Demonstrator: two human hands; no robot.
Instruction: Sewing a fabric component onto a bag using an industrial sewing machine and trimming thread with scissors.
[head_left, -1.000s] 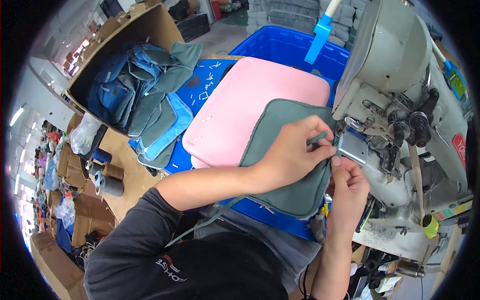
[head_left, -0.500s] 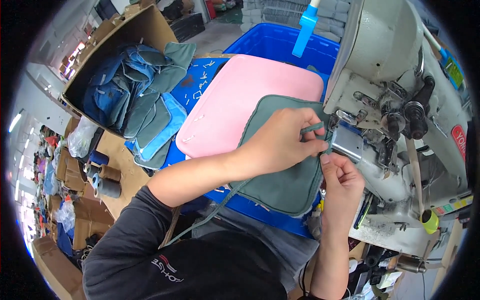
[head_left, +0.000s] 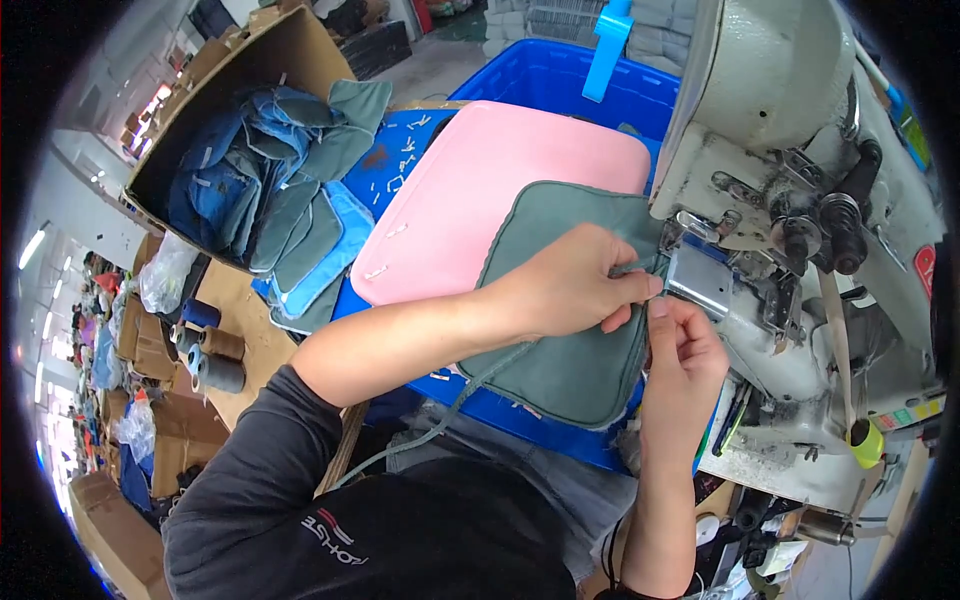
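Observation:
A dark green fabric panel (head_left: 580, 370) with rounded corners lies flat, its right edge at the metal plate (head_left: 700, 280) of a sewing machine (head_left: 770, 200). My left hand (head_left: 580, 285) reaches across the panel, its thumb and fingers closed on a narrow green fabric strip (head_left: 632, 266) beside the plate. My right hand (head_left: 685, 350) is at the panel's right edge, thumb and forefinger pinched on it close to my left fingertips. A length of green strip trails from under my left forearm toward my lap. My fingers partly hide the join of strip and panel.
Beneath the panel lies a pink padded sheet (head_left: 450, 190) on a blue table surface (head_left: 400, 160). To the left, a cardboard box (head_left: 300, 55) holds green and blue fabric pieces; thread spools (head_left: 220, 373) stand nearby. A blue bin (head_left: 640, 100) is behind.
My left fingers have drawn lower and closer together over the strip, which is more covered now. My right hand keeps its pinch at nearly the same place.

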